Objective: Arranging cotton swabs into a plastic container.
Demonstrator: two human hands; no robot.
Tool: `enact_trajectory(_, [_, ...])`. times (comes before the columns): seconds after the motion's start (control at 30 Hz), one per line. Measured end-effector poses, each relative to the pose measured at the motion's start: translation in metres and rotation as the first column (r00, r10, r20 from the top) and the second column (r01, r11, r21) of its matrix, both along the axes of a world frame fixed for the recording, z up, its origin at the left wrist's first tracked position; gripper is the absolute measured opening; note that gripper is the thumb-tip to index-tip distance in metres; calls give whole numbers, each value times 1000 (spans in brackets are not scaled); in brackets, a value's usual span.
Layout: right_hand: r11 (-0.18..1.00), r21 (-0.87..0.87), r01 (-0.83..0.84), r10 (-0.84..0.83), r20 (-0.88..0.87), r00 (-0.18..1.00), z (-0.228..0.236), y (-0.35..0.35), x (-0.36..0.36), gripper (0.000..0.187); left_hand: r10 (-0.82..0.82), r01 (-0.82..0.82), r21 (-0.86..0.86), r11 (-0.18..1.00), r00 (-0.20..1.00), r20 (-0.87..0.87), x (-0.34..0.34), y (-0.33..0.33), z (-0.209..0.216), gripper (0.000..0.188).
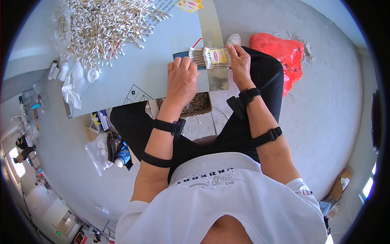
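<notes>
A flat pack of cotton swabs point(218, 58) with a yellow and white label lies at the table's right edge. My right hand point(240, 65) pinches its right end, thumb on top. Just left of the label, a row of cotton swabs point(196, 55) rests on a dark blue flat piece point(178, 55). My left hand point(183, 79) is closed beside that row, its knuckles up and fingers curled under. Whatever its fingertips grip is hidden. Behind these, a thin red strip point(197, 42) stands out at an angle.
A big heap of loose cotton swabs point(109, 28) covers the far left of the grey table point(162, 49). Yellow labels point(189, 5) lie at the far edge. Below the table is a cardboard box point(206, 106) of swabs. A red plastic bag point(280, 55) sits on the floor at right.
</notes>
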State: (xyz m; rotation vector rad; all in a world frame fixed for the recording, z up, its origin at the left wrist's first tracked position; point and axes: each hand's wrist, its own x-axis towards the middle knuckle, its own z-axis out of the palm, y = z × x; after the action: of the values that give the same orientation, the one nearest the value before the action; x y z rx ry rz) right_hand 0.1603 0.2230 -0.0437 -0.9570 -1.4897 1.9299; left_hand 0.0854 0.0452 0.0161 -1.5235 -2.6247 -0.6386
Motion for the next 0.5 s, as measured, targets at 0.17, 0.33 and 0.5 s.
enact_trajectory(0.17, [1000, 20, -5, 5, 4, 1000, 1, 0, 0, 28, -13, 13, 1, 1000, 999, -36, 1, 4, 0, 12])
enact_trajectory(0.33, [1000, 7, -7, 7, -4, 1000, 1, 0, 0, 27, -46, 45, -9, 999, 995, -92, 0, 12, 1, 10])
enact_trajectory(0.5, [1000, 6, -4, 4, 4, 1000, 3, -1, -1, 27, -61, 61, 40, 997, 998, -5, -7, 11, -9, 15])
